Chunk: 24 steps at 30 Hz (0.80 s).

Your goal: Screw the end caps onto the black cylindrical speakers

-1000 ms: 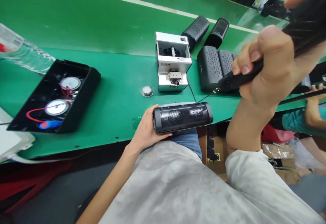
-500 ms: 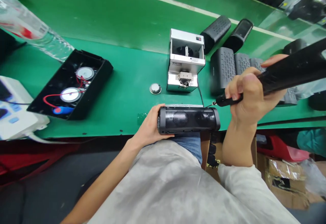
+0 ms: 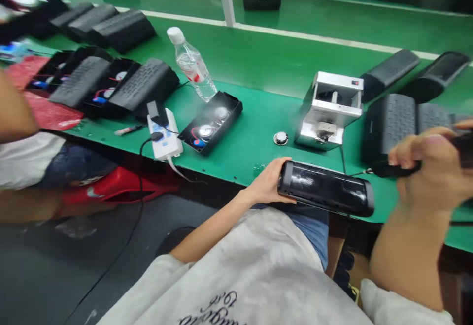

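My left hand (image 3: 268, 182) grips the left end of a black speaker (image 3: 325, 187) at the table's front edge, its shiny front with round perforated patches facing up. My right hand (image 3: 432, 167), smeared by motion, is wrapped around a black electric screwdriver (image 3: 399, 169). The screwdriver's thin bit points left toward the back right part of the speaker; whether it touches is unclear. Behind the speaker stands a silver screw feeder (image 3: 330, 113). Left of that lies a small round metal-rimmed part (image 3: 281, 138). An opened black speaker shell (image 3: 212, 123) with two drivers and wires lies farther left.
A water bottle (image 3: 194, 64) leans behind the open shell. A white power strip (image 3: 164, 135) with cables lies at the table's front edge. Several black speakers (image 3: 391, 118) stand at right, more lie at far left (image 3: 144, 86). Another person's arm (image 3: 15, 111) shows at left.
The view has swung left, bringing the left part of the table and another person into sight. Both hands still hold the speaker and the screwdriver; the speaker now tilts down to the right.
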Each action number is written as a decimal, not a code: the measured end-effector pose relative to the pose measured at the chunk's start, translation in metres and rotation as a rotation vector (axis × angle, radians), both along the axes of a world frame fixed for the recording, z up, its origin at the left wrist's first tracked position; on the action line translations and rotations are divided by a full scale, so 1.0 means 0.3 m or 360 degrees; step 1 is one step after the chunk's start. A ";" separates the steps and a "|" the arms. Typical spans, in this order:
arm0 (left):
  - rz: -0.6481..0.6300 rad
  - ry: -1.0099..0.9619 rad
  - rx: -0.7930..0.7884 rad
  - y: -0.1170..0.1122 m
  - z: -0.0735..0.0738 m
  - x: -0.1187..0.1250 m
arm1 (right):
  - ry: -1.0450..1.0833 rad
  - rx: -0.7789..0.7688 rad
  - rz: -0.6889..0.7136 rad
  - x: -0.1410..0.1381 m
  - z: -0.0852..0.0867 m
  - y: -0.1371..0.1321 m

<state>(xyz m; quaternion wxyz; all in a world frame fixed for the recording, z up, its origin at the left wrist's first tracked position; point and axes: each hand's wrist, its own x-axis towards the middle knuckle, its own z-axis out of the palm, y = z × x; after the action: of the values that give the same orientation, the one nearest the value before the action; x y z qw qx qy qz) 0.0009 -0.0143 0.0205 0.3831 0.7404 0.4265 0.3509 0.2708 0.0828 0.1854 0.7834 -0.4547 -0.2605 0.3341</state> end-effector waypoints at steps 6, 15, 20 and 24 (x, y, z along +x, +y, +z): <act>0.0024 -0.0031 0.0164 0.015 -0.030 -0.003 | -0.0748 0.0483 0.0486 0.048 0.085 0.010; 0.0060 -0.0046 0.0133 0.016 -0.031 0.002 | -0.0679 0.1005 0.0174 -0.176 0.144 0.178; 0.0037 -0.0052 0.0170 0.016 -0.040 0.002 | -0.1036 0.0687 0.0178 -0.229 0.079 0.266; 0.0023 -0.0022 0.0200 0.015 -0.039 0.002 | -0.1150 0.0528 0.0180 -0.224 0.073 0.264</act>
<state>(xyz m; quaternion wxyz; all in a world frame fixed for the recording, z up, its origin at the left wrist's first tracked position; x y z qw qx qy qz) 0.0015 -0.0097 0.0089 0.3362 0.7575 0.4063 0.3849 0.2036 0.1621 0.2072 0.6846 -0.3951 -0.5943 0.1488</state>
